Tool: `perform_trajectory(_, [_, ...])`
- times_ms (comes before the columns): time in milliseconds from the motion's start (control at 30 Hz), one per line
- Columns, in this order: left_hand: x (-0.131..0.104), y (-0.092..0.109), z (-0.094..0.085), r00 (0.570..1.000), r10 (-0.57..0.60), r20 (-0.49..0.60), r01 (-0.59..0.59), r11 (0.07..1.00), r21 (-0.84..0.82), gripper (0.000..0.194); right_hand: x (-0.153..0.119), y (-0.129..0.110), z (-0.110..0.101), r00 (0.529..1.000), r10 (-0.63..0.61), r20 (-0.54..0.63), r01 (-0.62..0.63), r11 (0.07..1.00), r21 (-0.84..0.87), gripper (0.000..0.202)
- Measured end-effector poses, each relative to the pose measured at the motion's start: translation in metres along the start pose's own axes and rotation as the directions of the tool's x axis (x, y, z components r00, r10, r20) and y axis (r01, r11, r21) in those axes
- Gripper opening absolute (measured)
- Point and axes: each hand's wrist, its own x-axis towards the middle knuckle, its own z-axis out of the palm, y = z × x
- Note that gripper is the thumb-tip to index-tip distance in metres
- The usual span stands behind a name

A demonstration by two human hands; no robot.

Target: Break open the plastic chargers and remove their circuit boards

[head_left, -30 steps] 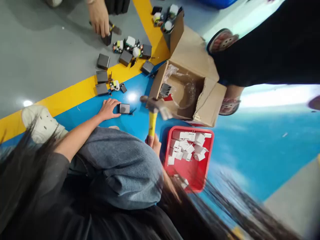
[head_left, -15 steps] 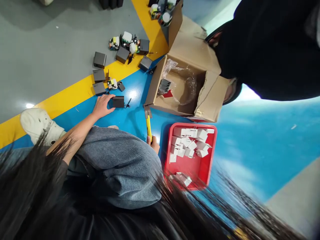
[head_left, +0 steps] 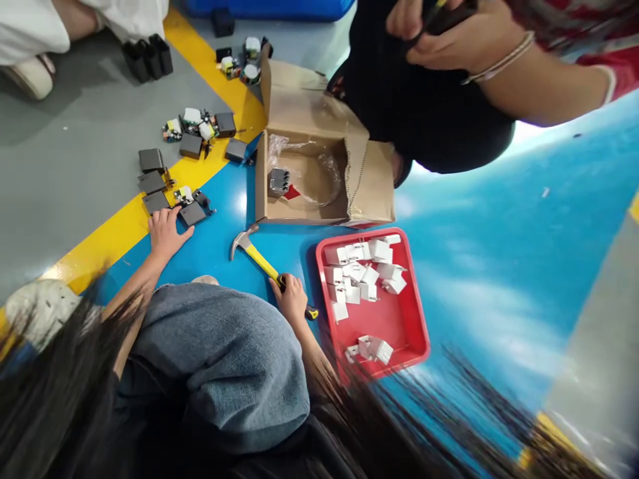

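Note:
My left hand (head_left: 167,233) is at the lower end of the group of dark parts, fingers spread. Its fingertips and thumb border a dark grey charger casing (head_left: 192,213), apparently touching it. Close by lie another dark casing (head_left: 156,202) and a small circuit board (head_left: 184,194). Wrapped around the black grip of a claw hammer (head_left: 260,261) is my right hand (head_left: 292,296). The hammer's yellow shaft slants up and left, its metal head low over or on the blue floor; contact is unclear.
A red tray (head_left: 422,326) with several white chargers (head_left: 382,251) sits right of my hand. Beyond the hammer stands an open cardboard box (head_left: 304,211) holding plastic wrap and dark parts. Another person's hand (head_left: 449,50) holds something dark. More casings and boards (head_left: 192,116) lie along the yellow stripe.
My left hand has moved the dark casing away from me, closer to the circuit board, and its fingers have spread. The hammer has turned, its head swinging left. The view has shifted.

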Motion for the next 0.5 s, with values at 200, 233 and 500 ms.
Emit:
perform_trajectory(200, [0.006,0.021,-0.012,0.990,-0.057,-0.128,0.039,0.989,-0.143,0.067,0.079,-0.033,-0.059,0.936,-0.223,-0.274,0.254,0.964,0.083,0.033])
perform_trajectory(233, [0.002,0.021,-0.013,0.994,-0.021,-0.108,0.002,0.985,-0.172,0.062,0.105,-0.041,-0.068,0.923,-0.239,-0.300,0.275,0.958,0.082,0.032])
perform_trajectory(500, [-0.016,0.004,-0.013,0.999,-0.015,-0.052,-0.002,0.948,-0.317,0.055,0.267,-0.104,-0.075,0.991,-0.107,-0.081,0.107,0.994,-0.003,0.027])
